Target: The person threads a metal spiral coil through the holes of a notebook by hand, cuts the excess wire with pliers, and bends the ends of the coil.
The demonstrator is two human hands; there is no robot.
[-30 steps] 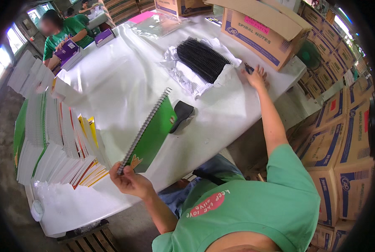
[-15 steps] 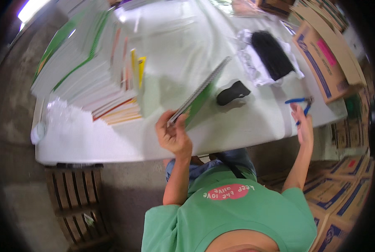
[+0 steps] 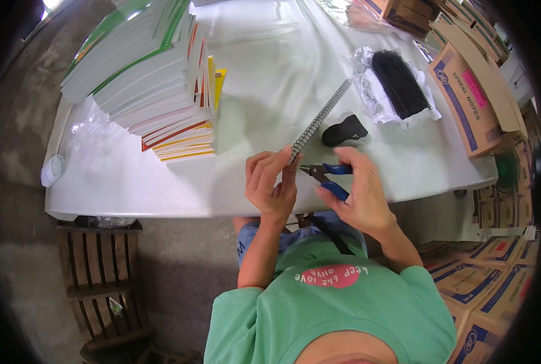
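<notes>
My left hand (image 3: 272,185) is closed around the near end of a spiral-bound notebook (image 3: 322,120). The notebook is seen edge-on, so mostly its metal-looking coil shows, slanting up and away to the right. In my right hand (image 3: 367,194) is a pair of blue-handled wire cutters (image 3: 336,189), handles spread. Their dark jaws point left, close to the coil's near end by my left fingertips; whether they touch the wire I cannot tell. Just beyond my right hand lies a small black object (image 3: 344,130) of unclear kind.
A tall leaning stack of notebooks (image 3: 155,79) stands on the white table (image 3: 113,188) at left. Black spiral coils (image 3: 401,84) rest on white wrapping at back right, beside an open cardboard box (image 3: 464,91). More boxes (image 3: 483,279) are piled at right; a wooden slatted chair (image 3: 104,267) stands at left.
My right hand has brought the wire cutters left from the table's right side to the notebook's coil. My left hand has turned the notebook, so its green cover no longer shows.
</notes>
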